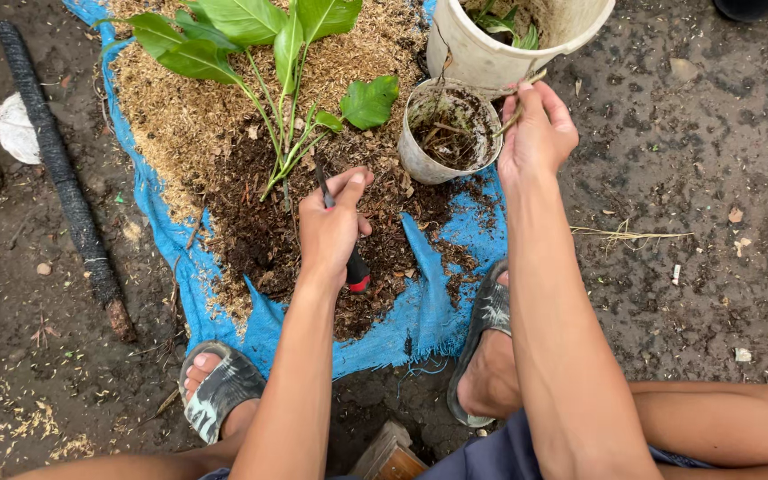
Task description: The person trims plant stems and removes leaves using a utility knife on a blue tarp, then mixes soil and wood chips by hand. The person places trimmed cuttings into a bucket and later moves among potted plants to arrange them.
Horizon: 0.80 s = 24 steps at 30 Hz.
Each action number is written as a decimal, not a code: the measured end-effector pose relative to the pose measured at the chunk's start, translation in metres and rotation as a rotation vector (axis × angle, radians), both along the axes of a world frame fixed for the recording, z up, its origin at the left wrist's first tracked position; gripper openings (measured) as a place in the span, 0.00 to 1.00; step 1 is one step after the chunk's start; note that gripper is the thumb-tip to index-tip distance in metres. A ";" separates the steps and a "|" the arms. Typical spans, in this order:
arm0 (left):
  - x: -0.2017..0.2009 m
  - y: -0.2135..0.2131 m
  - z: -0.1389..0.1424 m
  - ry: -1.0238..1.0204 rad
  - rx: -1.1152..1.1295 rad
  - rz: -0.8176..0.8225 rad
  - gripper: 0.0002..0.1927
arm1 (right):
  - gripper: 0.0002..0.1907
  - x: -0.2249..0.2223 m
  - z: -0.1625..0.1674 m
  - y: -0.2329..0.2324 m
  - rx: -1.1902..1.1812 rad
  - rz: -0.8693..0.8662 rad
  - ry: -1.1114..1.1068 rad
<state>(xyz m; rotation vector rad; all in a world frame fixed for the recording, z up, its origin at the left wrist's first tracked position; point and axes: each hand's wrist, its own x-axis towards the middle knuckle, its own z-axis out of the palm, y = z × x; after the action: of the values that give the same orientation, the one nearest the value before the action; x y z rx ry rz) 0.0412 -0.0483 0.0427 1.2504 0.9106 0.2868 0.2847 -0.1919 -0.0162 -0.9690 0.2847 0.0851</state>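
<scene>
Left hand (331, 233) is gripping a black, red-tipped tool (355, 267) over the soil heap (260, 231) beside the leafy plant (264, 80), right hand (537, 133) is pinching a twig (517, 111) above the small dirty pot (449, 132), bigger white pot (508, 44) crowding behind.

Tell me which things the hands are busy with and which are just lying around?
In use:
left hand gripping a dark tool with a red-tipped handle
right hand pinching a thin brown stem
small dirty white pot
green leafy plant
dark soil on the blue tarp

Lying about:
black rough stick
big white bucket
</scene>
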 end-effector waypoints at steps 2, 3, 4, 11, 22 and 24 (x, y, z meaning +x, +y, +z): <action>-0.003 -0.002 -0.003 -0.011 -0.012 -0.006 0.18 | 0.09 0.004 -0.014 0.004 -0.190 -0.065 -0.016; -0.005 -0.003 -0.004 0.004 -0.020 -0.009 0.18 | 0.08 0.001 -0.022 0.005 -0.380 0.089 0.014; -0.006 -0.004 -0.005 0.021 -0.027 -0.012 0.18 | 0.07 -0.004 -0.031 0.004 -0.568 0.246 0.046; -0.020 0.001 -0.018 0.122 -0.004 -0.017 0.18 | 0.13 -0.038 -0.077 -0.018 -1.095 0.062 -0.181; -0.041 0.017 -0.078 0.361 0.160 0.336 0.15 | 0.21 -0.044 -0.092 -0.013 -0.281 0.316 0.253; -0.045 0.024 -0.092 0.443 0.272 0.349 0.15 | 0.25 -0.051 -0.092 -0.016 -0.340 0.238 0.201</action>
<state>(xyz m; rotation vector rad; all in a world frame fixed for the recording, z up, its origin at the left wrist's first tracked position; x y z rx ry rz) -0.0036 -0.0243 -0.0491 1.4304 1.5172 0.4295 0.2338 -0.2076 -0.1080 -1.3336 0.3753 0.3624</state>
